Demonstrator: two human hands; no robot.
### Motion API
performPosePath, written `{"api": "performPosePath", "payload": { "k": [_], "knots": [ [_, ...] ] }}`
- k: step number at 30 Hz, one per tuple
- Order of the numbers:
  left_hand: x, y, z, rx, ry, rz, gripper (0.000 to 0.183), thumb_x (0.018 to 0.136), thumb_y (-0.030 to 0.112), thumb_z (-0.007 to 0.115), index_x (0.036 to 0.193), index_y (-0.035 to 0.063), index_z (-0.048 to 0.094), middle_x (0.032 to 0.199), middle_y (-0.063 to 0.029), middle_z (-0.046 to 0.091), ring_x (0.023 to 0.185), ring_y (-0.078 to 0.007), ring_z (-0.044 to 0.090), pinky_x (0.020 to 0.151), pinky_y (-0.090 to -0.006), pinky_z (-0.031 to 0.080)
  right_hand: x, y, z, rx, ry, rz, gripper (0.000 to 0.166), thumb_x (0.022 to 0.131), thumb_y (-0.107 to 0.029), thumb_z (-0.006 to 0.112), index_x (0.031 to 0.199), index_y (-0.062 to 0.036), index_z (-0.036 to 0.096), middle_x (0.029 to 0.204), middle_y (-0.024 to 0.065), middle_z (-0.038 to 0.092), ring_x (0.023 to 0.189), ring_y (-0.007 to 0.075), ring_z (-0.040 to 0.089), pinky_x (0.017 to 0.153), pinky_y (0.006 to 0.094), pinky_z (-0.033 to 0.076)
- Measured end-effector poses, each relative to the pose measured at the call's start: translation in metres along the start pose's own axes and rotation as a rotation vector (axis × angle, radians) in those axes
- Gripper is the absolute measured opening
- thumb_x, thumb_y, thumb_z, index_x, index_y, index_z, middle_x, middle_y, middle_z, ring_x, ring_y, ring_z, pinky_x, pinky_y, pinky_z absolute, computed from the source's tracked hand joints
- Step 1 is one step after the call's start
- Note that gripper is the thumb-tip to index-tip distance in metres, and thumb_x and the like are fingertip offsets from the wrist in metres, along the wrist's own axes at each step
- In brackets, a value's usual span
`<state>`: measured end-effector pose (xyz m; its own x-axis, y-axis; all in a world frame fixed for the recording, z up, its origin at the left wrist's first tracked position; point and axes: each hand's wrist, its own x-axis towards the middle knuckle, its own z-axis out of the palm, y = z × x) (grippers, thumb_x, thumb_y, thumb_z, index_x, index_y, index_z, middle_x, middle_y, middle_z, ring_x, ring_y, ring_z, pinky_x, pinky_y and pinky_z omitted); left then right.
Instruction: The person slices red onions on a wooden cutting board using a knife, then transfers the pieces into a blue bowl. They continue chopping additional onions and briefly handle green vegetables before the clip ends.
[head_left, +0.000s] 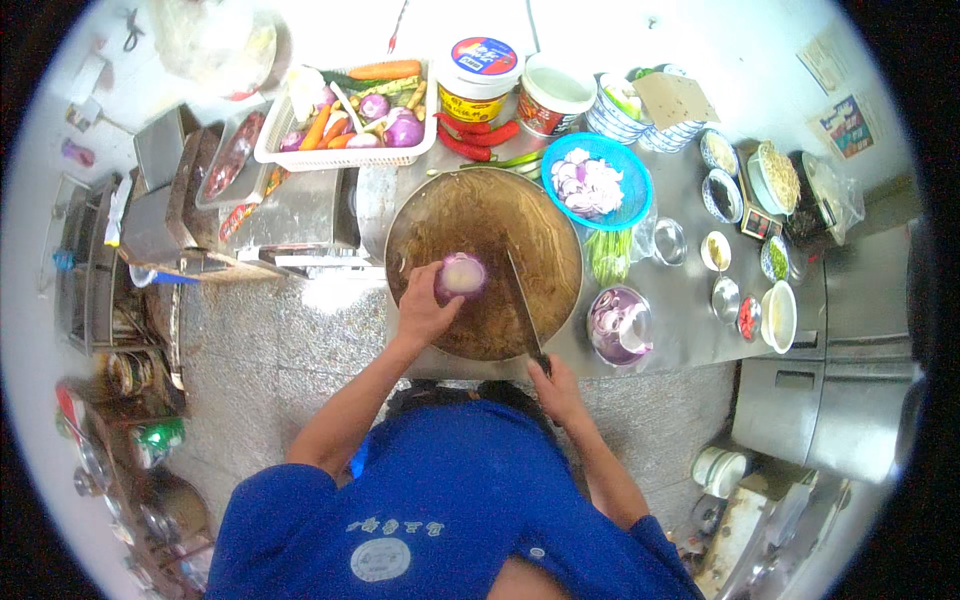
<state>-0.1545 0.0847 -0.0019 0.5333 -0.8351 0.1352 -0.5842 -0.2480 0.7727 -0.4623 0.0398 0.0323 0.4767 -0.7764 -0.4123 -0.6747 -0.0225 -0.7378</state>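
A round wooden chopping block (480, 206) lies before me on the metal table. On its near left part is a cut purple onion (461, 275) with a pale face turned up. My left hand (427, 304) grips it from the left, thumb on the near side and fingers behind. The handle of a kitchen knife is in my right hand (556, 386), at the block's near right edge. Its blade (525, 307) points away from me across the block, apart from the onion. My palm hides part of the handle.
A blue colander (637, 191) of sliced onion overlaps the block's far right. Nearby stands a bowl of onion rings (619, 326). Behind the block are red chillies (480, 135), tubs, and a white basket (345, 157) of vegetables. Small bowls and a steel bowl (670, 241) occupy the right side.
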Motion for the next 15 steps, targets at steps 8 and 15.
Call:
{"api": "performPosePath", "payload": {
  "k": [8,15],
  "knots": [
    [0.004,0.005,-0.008,0.000,0.057,0.124,0.064,0.072,0.011,0.087,0.128,0.0033,0.058,0.130,-0.0189,0.059,0.125,-0.0402,0.057,0.106,-0.0452,0.049,0.005,-0.094,0.004,0.096,-0.137,-0.001,0.038,0.111,-0.038,0.046,0.107,-0.0012,0.057,0.080,0.0260,0.065,0.079,0.0461,0.066,0.072,0.0537,0.050],
    [0.013,0.006,-0.009,-0.018,0.059,0.126,0.055,0.071,0.009,0.083,0.120,0.0005,0.060,0.125,-0.0203,0.060,0.117,-0.0430,0.057,0.102,-0.0470,0.049,0.002,-0.088,0.022,-0.082,-0.021,-0.233,0.038,0.111,-0.037,0.044,0.109,-0.0016,0.058,0.091,0.0336,0.066,0.091,0.0580,0.061,0.076,0.0601,0.048]
  ]
}}
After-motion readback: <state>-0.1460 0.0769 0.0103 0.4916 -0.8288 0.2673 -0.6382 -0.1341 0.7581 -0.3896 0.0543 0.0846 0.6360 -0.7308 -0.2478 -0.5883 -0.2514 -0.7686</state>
